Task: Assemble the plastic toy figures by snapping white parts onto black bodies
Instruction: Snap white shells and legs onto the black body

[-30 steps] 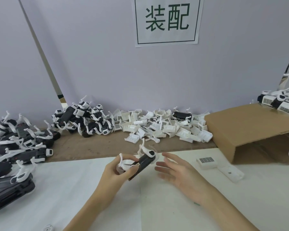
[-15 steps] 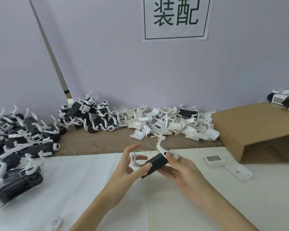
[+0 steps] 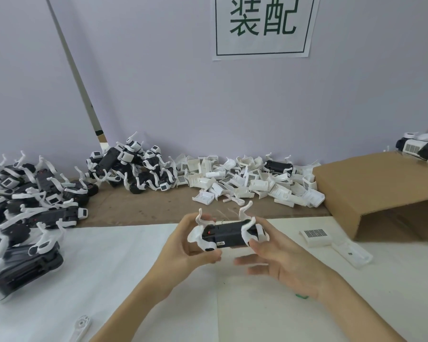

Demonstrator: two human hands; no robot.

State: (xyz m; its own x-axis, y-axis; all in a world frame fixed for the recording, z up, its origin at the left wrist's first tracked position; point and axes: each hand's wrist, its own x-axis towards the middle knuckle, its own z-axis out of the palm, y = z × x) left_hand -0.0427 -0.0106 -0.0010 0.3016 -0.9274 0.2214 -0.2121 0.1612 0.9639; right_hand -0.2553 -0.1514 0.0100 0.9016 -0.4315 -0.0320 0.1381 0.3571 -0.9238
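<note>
Black body with white parts clipped on both ends, held level above the white tabletop, centre of view. Left hand grips its left end, fingers curled round the white piece; thumb side blurred. Right hand grips the right end, thumb and forefinger on the white part there, lower fingers loosely curled and smeared by motion. Two white curved prongs stick up from the figure.

Just right of the hands: loose white piece with a barcode label, and a flat white piece beside it, both on the tabletop. Behind, on the brown strip along the wall: pile of loose white parts, one black body in among them. Left of that, a heap of assembled figures; bigger heap at far left. Cardboard box on its side at right, more figures behind it. Paper sign with green characters on the wall. Small white part at the bottom edge.
</note>
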